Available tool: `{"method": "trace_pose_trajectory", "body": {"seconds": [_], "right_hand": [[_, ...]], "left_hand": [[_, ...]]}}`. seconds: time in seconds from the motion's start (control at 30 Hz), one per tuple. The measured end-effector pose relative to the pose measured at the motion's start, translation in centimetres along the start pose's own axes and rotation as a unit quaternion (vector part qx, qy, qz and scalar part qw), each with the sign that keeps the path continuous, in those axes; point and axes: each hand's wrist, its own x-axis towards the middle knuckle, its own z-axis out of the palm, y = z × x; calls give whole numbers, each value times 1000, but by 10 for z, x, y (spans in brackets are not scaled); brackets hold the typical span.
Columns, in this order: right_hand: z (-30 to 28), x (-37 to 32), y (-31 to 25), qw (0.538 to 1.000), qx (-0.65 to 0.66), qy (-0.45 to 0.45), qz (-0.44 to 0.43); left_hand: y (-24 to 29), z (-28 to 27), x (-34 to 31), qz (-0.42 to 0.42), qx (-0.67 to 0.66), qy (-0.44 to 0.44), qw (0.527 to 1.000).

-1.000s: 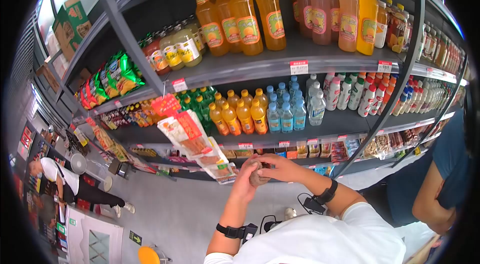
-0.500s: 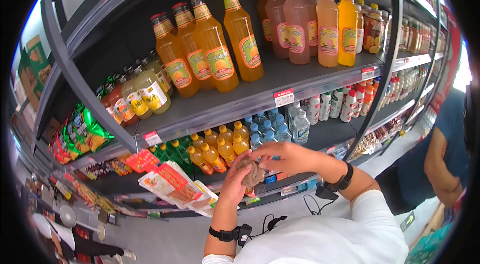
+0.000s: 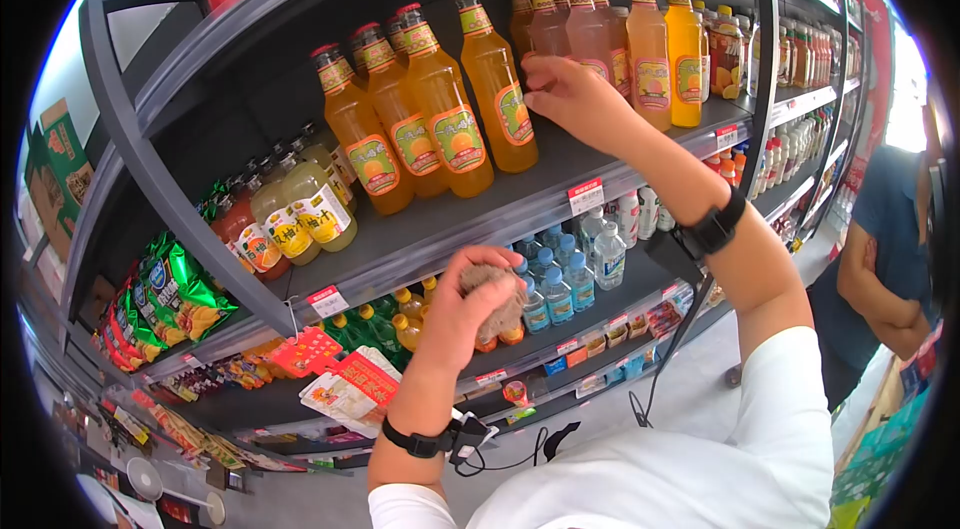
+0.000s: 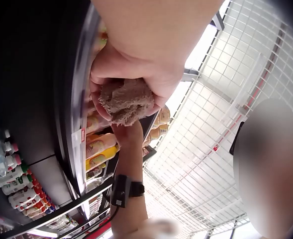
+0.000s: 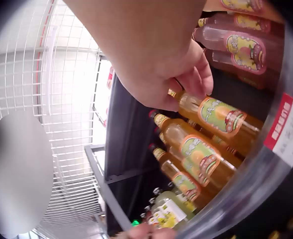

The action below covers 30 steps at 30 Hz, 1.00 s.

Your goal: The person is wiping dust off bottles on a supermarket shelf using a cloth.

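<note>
My left hand (image 3: 465, 304) grips a crumpled grey-brown cloth (image 4: 126, 99), fingers and thumb curled round it, in front of the shelf edge. Up at the top shelf, my right hand (image 3: 570, 94) reaches in beside a glass bottle of orange drink (image 3: 498, 94) with a red cap. Its loosely bent fingers (image 5: 203, 82) and thumb stand apart close to the bottle's neck and shoulder. Several like bottles (image 3: 445, 119) stand to the left of it, and pinkish bottles (image 5: 243, 50) to the right, partly behind the right hand in the head view.
Below, the lower shelf holds blue-capped water bottles (image 3: 557, 294) and green bottles. Juice jars (image 3: 310, 209) and green snack bags (image 3: 170, 279) fill the left end. A slanting shelf post (image 3: 190, 169) and hanging packets (image 3: 355, 389) stand nearby. Another person (image 3: 885, 249) with folded arms is at the right.
My hands were together at the cloth and have parted. The right hand has risen to the top-shelf bottles, while the left keeps the cloth and has come up a little. The view has shifted closer to the shelf.
</note>
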Motion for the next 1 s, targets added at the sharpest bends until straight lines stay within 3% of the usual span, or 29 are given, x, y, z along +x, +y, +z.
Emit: {"method": "trace_pose_trajectory", "body": {"seconds": [0.03, 0.17, 0.27, 0.67, 1.0], "right_hand": [[7, 11, 7, 999, -33, 25, 1], [27, 34, 26, 995, -31, -33, 91], [25, 33, -2, 969, -2, -141, 205], [41, 81, 37, 960, 37, -205, 186], [80, 148, 64, 926, 37, -294, 235]], "left_hand": [[8, -2, 3, 9, 17, 9, 1000], [24, -10, 8, 39, 36, 44, 998], [29, -15, 10, 36, 40, 56, 997], [25, -16, 20, 46, 33, 102, 993], [28, -11, 18, 58, 27, 134, 989]]}}
